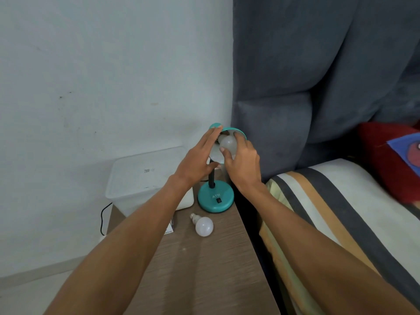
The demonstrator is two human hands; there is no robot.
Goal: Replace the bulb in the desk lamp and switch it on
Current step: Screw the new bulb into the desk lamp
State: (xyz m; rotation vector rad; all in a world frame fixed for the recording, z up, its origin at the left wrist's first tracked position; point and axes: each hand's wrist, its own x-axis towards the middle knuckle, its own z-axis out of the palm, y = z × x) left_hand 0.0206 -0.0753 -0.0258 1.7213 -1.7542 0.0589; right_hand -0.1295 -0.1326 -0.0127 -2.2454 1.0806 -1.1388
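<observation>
A spare white bulb [203,226] lies on its side on the wooden bedside table [204,269], just in front of the teal lamp base [215,198]. Above it, the left hand [197,160] braces the teal shade [236,131] with fingers spread flat. The right hand [242,161] is clamped around a second bulb [228,143] at the shade's mouth.

Hands are hiding the lamp's socket [221,134] and most of the shade [238,131], left forearm is covering the small box [169,230], plastic bin's label [148,170] is blurring out.
</observation>
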